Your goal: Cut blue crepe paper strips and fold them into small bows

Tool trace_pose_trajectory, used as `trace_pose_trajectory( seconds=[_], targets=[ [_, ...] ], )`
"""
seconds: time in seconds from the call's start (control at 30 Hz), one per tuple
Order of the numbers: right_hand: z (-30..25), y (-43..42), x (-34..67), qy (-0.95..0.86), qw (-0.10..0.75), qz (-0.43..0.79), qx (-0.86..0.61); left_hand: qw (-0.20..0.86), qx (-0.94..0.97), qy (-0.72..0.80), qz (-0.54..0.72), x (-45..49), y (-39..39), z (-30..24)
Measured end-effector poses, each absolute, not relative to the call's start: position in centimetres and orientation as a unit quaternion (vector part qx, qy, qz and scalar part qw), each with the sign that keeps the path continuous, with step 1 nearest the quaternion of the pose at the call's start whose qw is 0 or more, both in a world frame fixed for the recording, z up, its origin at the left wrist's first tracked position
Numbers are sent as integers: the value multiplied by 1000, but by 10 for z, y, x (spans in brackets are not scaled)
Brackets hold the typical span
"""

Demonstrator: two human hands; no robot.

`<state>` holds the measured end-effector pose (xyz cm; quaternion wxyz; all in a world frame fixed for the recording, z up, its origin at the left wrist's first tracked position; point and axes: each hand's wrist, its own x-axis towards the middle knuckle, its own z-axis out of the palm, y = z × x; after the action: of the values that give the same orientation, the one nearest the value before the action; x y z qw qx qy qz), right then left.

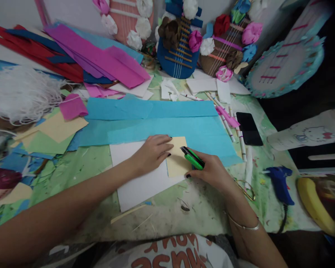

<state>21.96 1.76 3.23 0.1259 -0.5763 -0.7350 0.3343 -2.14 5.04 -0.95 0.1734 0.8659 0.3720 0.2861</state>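
Note:
My left hand (153, 150) lies flat, fingers stretched, pressing on a small cream card (176, 163) that sits on a white sheet (139, 182). My right hand (212, 171) is closed round a green and black utility knife (192, 158), whose tip rests at the card's right edge. Large light-blue tissue paper (156, 123) lies just beyond both hands.
A black phone (249, 128), pens and sticks (229, 123) lie right of the blue paper. A blue glue gun (279, 182), scissors (247, 188) and a banana (315, 208) are at the right. Coloured paper stacks (95, 56), white fringe (22, 93) and decorated cardboard guitars (181, 41) fill the back.

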Motion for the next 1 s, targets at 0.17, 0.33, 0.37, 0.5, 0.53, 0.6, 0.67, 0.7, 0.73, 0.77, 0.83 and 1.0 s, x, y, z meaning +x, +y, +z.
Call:
trace_pose_trajectory(
  seconds=[0.17, 0.33, 0.37, 0.5, 0.53, 0.6, 0.67, 0.7, 0.73, 0.77, 0.83, 1.0],
  targets=[
    [34, 17, 221, -743, 124, 353, -555, 209, 830, 432, 283, -24, 55, -4],
    [35, 17, 221, -745, 116, 353, -555, 237, 799, 479, 274, -25, 57, 3],
    [35, 17, 221, -746, 115, 353, -553, 242, 796, 483, 273, -25, 57, 4],
    [35, 16, 220, -748, 114, 347, -553, 253, 789, 489, 271, -24, 57, 5],
    [35, 16, 220, -748, 114, 346, -555, 255, 788, 490, 272, -24, 57, 5],
    [34, 15, 220, -748, 114, 343, -557, 257, 785, 492, 273, -24, 58, 5],
    [34, 15, 220, -748, 115, 343, -556, 258, 784, 493, 274, -24, 58, 5],
    [33, 15, 220, -750, 116, 341, -555, 258, 784, 493, 274, -24, 58, 5],
    [33, 15, 220, -752, 119, 338, -553, 258, 784, 493, 275, -24, 58, 5],
    [32, 15, 220, -755, 121, 335, -551, 258, 784, 492, 275, -24, 58, 5],
    [31, 15, 221, -761, 125, 328, -546, 258, 785, 491, 275, -24, 58, 5],
    [30, 14, 221, -767, 124, 316, -544, 257, 787, 488, 276, -24, 58, 5]
  ],
)
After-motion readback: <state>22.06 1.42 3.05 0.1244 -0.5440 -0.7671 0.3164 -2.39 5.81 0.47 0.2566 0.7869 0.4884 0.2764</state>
